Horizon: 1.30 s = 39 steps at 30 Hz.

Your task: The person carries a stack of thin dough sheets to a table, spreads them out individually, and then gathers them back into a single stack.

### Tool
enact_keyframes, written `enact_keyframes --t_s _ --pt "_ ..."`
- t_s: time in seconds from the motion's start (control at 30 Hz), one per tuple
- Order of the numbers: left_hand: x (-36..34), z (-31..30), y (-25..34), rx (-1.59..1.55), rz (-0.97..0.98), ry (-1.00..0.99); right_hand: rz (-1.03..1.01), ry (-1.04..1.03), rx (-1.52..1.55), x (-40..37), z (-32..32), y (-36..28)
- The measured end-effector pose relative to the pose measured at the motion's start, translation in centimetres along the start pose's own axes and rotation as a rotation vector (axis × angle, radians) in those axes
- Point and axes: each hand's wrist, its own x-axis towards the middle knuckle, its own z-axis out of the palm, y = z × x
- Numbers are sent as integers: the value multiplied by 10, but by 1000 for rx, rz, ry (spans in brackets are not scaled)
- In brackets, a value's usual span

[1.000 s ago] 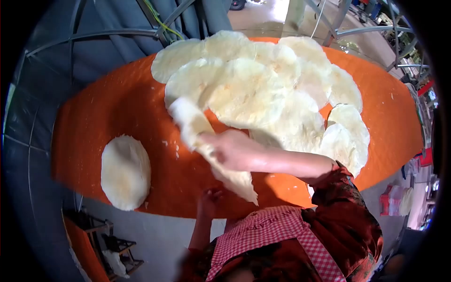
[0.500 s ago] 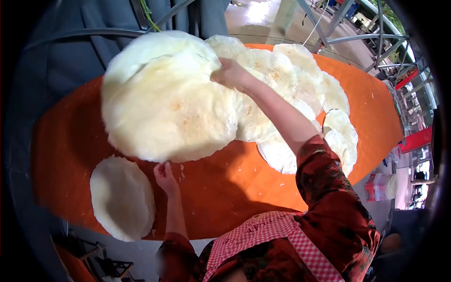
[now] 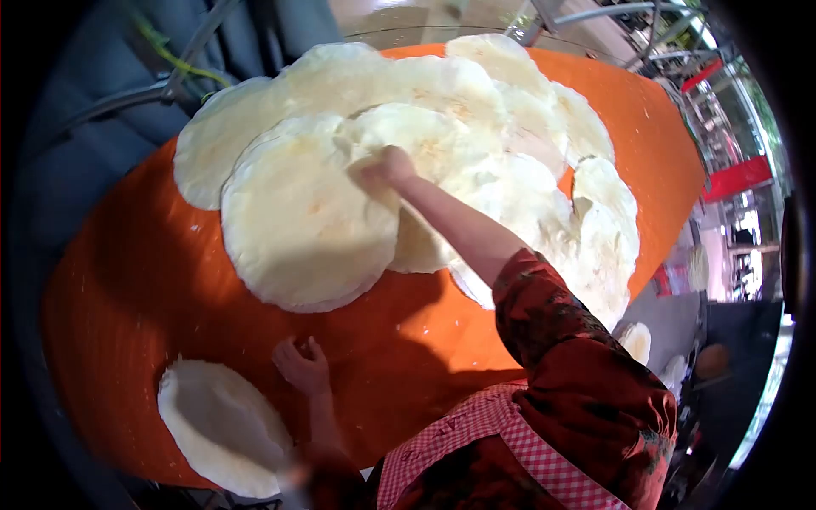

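Observation:
A large round, pale flatbread sheet (image 3: 310, 221) lies at the front left of an overlapping spread of similar flatbreads (image 3: 459, 93). My right hand (image 3: 387, 170) is at its right edge, fingers curled on the rim; the fingertips are partly hidden. My left hand (image 3: 302, 365) is below this sheet, just over the orange cloth, fingers loosely bent and apart with nothing in them. To its lower left, another flatbread (image 3: 246, 455) rests at the near edge of the table, its middle in shadow.
An orange cloth (image 3: 153, 331) covers the oval table. Grey drapery (image 3: 93, 110) and a metal bar (image 3: 110, 102) with a yellow-green cord border the far left. Metal frames (image 3: 612, 13) stand at the back right. A red-and-white bag (image 3: 671, 276) is beyond the right edge.
The large flatbread went from being held up to lying on the spread, with my right hand still at its edge. My left hand has come away from its lower rim. The view has shifted.

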Motion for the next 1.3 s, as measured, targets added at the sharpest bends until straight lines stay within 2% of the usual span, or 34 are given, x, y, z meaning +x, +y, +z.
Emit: enact_keyframes --t_s 0.03,0.07,0.17,0.27,0.3,0.33,0.37,0.43,0.5,0.57,0.63,0.73,0.8,0.83,0.87,0.9,0.93,1.0,1.07,1.1,1.13,1.17,1.2,1.23,1.3 --pt "0 1 1 -4 -3 -5 -39 11 -4 -9 -6 -12" --pt "0 2 3 -3 -12 -4 19 -128 67 -11 -15 -24" --pt "-5 2 3 9 2 17 34 -184 458 -15 -20 -25" --pt "-6 9 3 20 4 21 37 -26 604 -84 -107 -54" --pt "-9 10 1 26 -6 15 46 -84 724 -105 -148 -50" --pt "-9 10 -2 52 17 15 88 -120 793 -104 -165 -21" --pt "-9 12 -4 76 36 21 56 -69 763 -105 -181 8" --pt "-16 16 -13 114 45 51 26 59 670 -73 -165 106" --pt "-16 25 -21 114 85 70 39 296 -261 -67 -160 155" --pt "-12 23 -5 125 56 23 -18 518 -323 -87 -157 151" --pt "-12 17 -2 137 23 -4 72 638 -148 -97 -157 133" --pt "-11 18 -8 165 113 16 421 106 530 -103 -204 117" --pt "-11 19 -9 175 132 32 242 68 844 -79 -173 138" --pt "-13 20 -10 178 134 43 231 5 500 -81 -180 123" --pt "-16 22 -9 179 137 51 132 -32 193 -74 -178 112" --pt "-19 23 -9 176 129 52 247 32 523 -85 -182 100" --pt "-21 23 -11 176 121 56 189 19 671 -100 -196 84" --pt "-16 25 -10 176 130 65 -12 36 814 -147 -251 56" --pt "-16 19 -10 186 159 53 -11 141 696 -206 -329 55" --pt "-17 20 -13 191 152 43 52 142 758 -238 -368 70" --pt "-17 21 -18 197 143 35 215 223 788 -288 -409 68" --pt "-13 24 -22 200 137 33 116 117 967 -307 -434 109" --pt "-12 28 -28 147 62 -13 258 183 945 -334 -456 141" --pt "-10 36 -36 162 147 71 282 254 979 -348 -464 203" --pt "-13 42 -51 216 316 242 316 216 1054 -383 -475 308"
